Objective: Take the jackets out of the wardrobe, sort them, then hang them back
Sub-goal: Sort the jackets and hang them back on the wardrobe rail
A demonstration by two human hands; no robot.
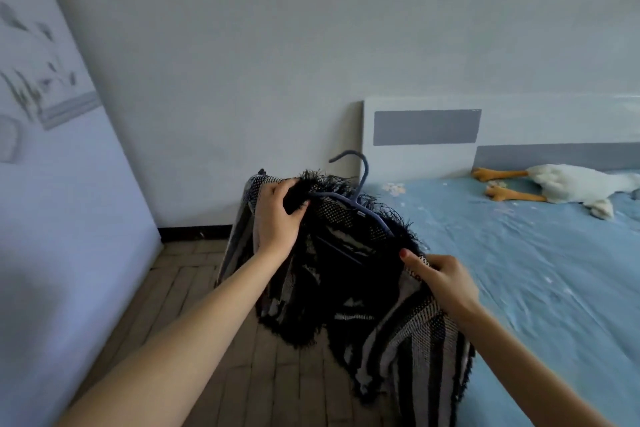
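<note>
Jacket (pixel 346 274) on hanger (pixel 360 208), hook up.

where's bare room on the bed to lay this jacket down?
Bare blue bedsheet runs from the right hand toward the headboard. The far right is taken by the plush goose. The bed's left edge is crowded: the fringed jacket on its hanger, gripped by the left hand, hangs there.

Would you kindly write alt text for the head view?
Two hands hold a black-and-white fringed jacket on a blue hanger: left hand at one shoulder, right hand at the other. Beside it, a blue bed bears a white goose toy.
</note>
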